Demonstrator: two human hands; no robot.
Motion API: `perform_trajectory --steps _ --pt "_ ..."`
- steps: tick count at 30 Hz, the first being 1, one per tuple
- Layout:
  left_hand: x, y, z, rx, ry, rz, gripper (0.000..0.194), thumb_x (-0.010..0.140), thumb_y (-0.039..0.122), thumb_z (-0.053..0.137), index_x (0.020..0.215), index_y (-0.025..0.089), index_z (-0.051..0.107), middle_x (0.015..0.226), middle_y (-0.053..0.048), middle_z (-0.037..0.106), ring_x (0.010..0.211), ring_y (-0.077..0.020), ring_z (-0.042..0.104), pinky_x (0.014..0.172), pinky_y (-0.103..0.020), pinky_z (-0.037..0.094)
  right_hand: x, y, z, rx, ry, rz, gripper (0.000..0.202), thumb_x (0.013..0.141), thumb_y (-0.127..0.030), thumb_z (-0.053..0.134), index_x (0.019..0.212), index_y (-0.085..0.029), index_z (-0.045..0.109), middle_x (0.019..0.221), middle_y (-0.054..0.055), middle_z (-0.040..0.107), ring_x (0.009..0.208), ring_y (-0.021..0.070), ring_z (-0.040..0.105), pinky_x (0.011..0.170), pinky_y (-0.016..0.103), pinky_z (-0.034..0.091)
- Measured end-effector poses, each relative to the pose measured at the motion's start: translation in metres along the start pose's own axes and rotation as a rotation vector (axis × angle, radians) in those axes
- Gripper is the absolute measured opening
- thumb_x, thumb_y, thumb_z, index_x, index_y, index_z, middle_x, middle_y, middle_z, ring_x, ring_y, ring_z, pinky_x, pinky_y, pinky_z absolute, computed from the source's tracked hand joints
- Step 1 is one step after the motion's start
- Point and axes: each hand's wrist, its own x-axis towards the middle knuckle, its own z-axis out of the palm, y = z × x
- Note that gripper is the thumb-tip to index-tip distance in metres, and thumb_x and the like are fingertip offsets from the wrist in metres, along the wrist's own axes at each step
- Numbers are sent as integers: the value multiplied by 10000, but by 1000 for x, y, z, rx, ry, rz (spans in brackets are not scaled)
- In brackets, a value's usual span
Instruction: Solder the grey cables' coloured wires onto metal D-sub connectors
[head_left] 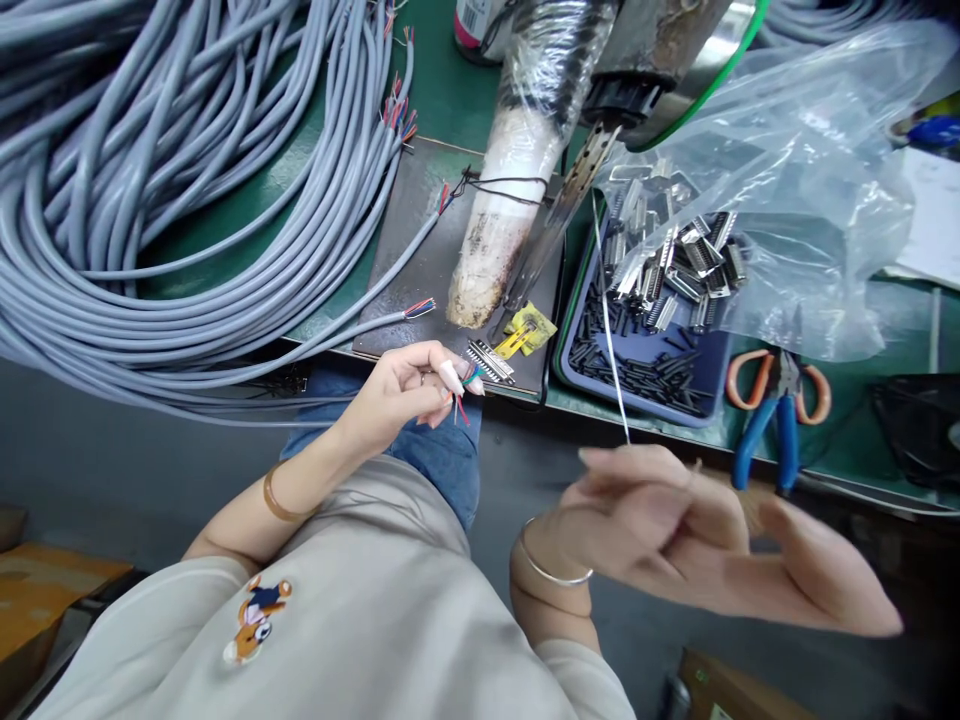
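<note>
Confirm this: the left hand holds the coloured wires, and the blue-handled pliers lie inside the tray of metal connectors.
Not quite: the head view shows the blue-handled pliers outside the tray, to its right. The left hand does hold the coloured wires.

Green worktop, grey floor, brown cardboard box

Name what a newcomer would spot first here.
Probably the thick sweep of grey cables filling the upper left. Next, the stained, plastic-wrapped tube slanting down at top centre, and the blurred right hand looming at lower right. Then the blue tray right of the tube, holding shiny metal connectors and small black pieces.
</note>
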Motion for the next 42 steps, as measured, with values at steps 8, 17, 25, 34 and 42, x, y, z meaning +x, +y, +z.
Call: perform_trajectory --steps 8,17,25,34,42 --pt "-2 -8 -3 -16 -21 31 148 631 71 671 751 157 685 880 -54 776 443 -39 495 415 -187 368 16 -12 37 -120 -203 -312 186 900 -117 761 1010 -245 683 995 5 828 855 176 816 776 280 677" --pt "-2 1 1 -123 -46 -41 137 712 218 755 773 137 664 794 -53 775 419 -60 530 399 -186 348 11 -7 46 -67 -221 -258 218 877 -62 757 975 -236 671 988 16 821 874 151 793 797 263 636" --pt "-2 5 5 -116 -9 -98 248 754 308 802 794 155 610 780 -39 765 417 -64 537 386 -180 342 6 -4 49 48 -229 -94 181 892 -76 733 957 -235 677 995 18 809 894 163 785 790 294 645" --pt "1 2 4 -33 18 -74 425 708 412 928 797 156 601 766 -28 763 395 -34 513 367 -154 354 5 -2 52 85 -210 -61 177 890 -76 733 957 -229 674 1010 22 806 919 160 783 804 289 649" --pt "1 -2 12 155 173 98 323 747 306 871 755 161 583 742 4 695 407 -14 490 362 -132 384 8 -1 51 -58 -223 -256 202 872 -67 739 936 -232 643 1014 28 824 876 154 795 780 258 644"
